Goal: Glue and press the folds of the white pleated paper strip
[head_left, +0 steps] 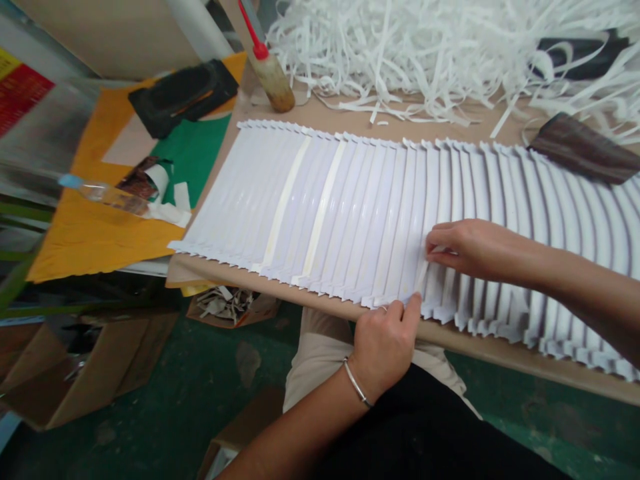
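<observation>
A long row of overlapping white strips lies across the brown-covered table, glossy and flat on the left, standing up in curved ridges on the right. My right hand is closed in a pinch on a thin white strip over the middle of the row. At the row's near edge, my left hand has its fingers bent and pressed together at the end of a white strip, the index fingertip touching it. Its thumb is hidden. Two strips toward the left look cream-coloured.
A tangled heap of white ribbons covers the back of the table. A red-nozzled bottle stands at the back left, and a dark brown block lies at the right. Cardboard boxes stand on the green floor.
</observation>
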The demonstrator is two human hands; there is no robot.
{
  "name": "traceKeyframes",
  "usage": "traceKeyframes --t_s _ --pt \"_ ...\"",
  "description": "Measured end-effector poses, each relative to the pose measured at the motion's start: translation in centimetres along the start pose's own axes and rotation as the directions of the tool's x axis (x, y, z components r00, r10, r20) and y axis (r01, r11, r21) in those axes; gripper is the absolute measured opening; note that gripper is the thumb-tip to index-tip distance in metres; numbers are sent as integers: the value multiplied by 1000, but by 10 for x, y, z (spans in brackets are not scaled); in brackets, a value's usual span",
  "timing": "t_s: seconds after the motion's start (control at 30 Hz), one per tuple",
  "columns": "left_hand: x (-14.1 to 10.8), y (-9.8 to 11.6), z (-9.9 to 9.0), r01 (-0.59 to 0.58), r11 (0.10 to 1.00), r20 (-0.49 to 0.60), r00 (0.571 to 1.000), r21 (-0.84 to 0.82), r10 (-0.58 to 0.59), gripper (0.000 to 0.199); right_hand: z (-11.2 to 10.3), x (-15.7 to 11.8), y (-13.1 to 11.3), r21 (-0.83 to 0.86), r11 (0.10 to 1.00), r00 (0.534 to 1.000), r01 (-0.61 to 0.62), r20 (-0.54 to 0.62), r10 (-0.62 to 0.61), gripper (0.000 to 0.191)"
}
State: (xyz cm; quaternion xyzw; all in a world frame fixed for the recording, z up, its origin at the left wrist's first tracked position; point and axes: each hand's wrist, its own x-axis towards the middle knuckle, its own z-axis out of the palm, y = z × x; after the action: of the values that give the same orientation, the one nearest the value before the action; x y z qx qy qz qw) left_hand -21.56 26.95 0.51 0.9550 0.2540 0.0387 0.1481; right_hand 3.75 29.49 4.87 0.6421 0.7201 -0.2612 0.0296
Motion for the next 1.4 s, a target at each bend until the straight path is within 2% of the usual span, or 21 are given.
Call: traceKeyframes --t_s 0.13,0.27,0.43,0.77,0.93,1.07,1.2,1.4 --pt "0 -1 1 -10 1000 -15 1000 3 10 42 -26 18 32 -5 998 994 -68 -91 68 13" --pt "0 -1 -1 -4 1000 -19 1000 -2 4 42 -40 39 53 -60 997 992 -54 -115 46 15" --pt "1 -2 -3 0 1000 -7 1000 -29 -1 42 -42 52 54 -108 992 995 -67 -82 58 16" --pt "1 -2 -3 6 998 -6 1000 -56 -6 43 -38 54 53 -112 987 992 -112 -63 105 18" --pt "0 -2 -2 3 998 -20 1000 -56 -4 47 -45 61 66 -122 983 987 -139 -100 127 17" --pt "-2 -3 1 -10 998 -73 997 -56 6 47 -55 76 97 -131 985 984 -110 -154 89 19" --pt "1 -5 3 -41 998 -172 985 -47 32 43 -62 92 127 -106 990 977 -97 -200 75 22" --pt "6 -7 6 -57 998 -286 957 -15 51 37 -60 106 146 -28 995 933 -96 -352 80 24"
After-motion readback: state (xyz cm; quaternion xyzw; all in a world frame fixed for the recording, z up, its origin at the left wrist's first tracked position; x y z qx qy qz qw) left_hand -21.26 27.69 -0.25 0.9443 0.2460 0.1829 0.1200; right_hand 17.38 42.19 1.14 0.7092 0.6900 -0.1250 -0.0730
